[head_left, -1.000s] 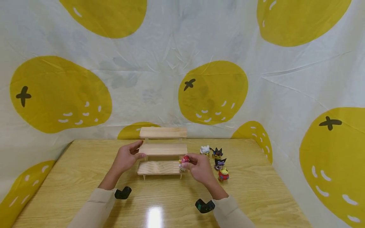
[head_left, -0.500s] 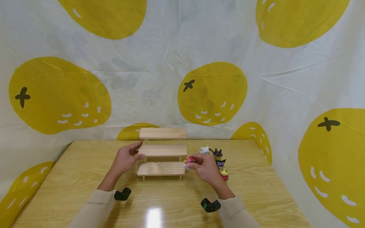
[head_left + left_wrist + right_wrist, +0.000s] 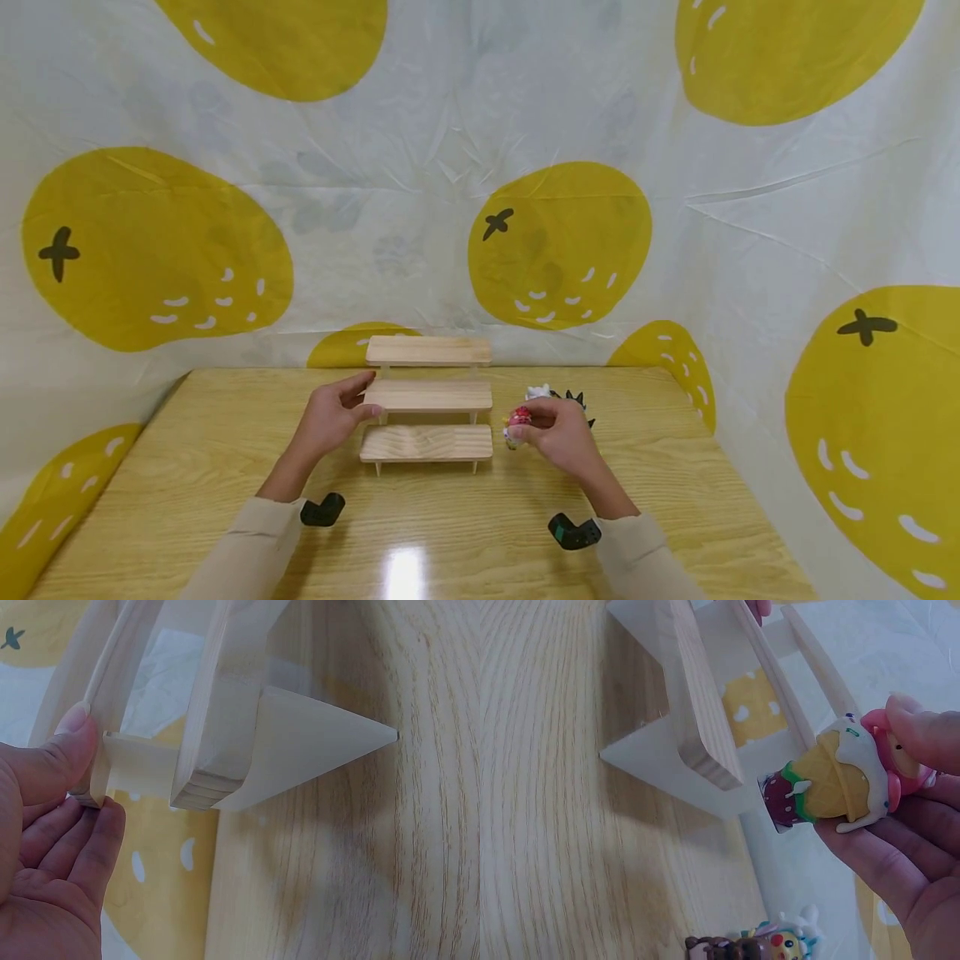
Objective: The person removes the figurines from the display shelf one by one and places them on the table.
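A three-tier wooden display stand [image 3: 427, 396] with pale side supports stands at the back of the table. My left hand [image 3: 333, 417] grips the left end of its middle shelf, thumb above and fingertips below, as the left wrist view shows. To the right of the stand my right hand [image 3: 558, 433] pinches a small toy figurine [image 3: 840, 780] by its pink head. Its body is a tan waffle cone with white icing drips, on a dark red base with green trim. In the right wrist view the figurine lies close by the end of the stand's shelves.
Behind my right hand are a white-topped figurine [image 3: 538, 392] and a black spiky one [image 3: 576, 397]; other figurines there are mostly hidden. A wood-grain table [image 3: 225, 458] extends below, with a fruit-print curtain [image 3: 420, 208] behind and at the sides.
My right hand has moved right with the figurine, from over the end of the bottom shelf to beside the stand. It now covers more of the other figurines. The left hand stays put.
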### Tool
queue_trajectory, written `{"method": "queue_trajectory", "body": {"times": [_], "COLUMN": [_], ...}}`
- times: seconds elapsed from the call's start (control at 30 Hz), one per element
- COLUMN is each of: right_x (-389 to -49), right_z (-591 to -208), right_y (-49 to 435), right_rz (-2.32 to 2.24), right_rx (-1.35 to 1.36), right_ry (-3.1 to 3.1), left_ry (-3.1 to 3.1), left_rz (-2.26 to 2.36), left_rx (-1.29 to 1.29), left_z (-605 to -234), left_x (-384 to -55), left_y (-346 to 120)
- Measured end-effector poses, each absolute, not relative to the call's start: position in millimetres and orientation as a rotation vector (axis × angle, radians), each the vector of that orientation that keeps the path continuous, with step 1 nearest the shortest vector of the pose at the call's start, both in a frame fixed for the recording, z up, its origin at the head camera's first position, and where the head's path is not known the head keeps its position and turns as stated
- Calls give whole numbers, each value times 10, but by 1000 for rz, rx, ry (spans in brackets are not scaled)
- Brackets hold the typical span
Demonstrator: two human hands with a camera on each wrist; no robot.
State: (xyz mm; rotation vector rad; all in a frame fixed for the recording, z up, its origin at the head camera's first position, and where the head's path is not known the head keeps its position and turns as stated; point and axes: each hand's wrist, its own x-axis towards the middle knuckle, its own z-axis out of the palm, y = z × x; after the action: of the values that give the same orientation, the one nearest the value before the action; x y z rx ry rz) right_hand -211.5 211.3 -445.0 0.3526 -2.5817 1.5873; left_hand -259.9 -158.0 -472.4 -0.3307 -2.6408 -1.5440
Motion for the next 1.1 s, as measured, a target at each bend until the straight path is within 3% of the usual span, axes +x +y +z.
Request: {"method": "queue_trajectory", "body": {"times": [1.1], "right_x": [-2148], "right_z": [-4524], "right_y": [2387], "right_rz": [1526], "right_rx": [209], "right_ry": [-2610], "left_ry": [-2632], "left_rz": [-1556], "left_rx": [-341], "left_z": [-4700], "left_x": [-2585], "left_y": [-1579]}}
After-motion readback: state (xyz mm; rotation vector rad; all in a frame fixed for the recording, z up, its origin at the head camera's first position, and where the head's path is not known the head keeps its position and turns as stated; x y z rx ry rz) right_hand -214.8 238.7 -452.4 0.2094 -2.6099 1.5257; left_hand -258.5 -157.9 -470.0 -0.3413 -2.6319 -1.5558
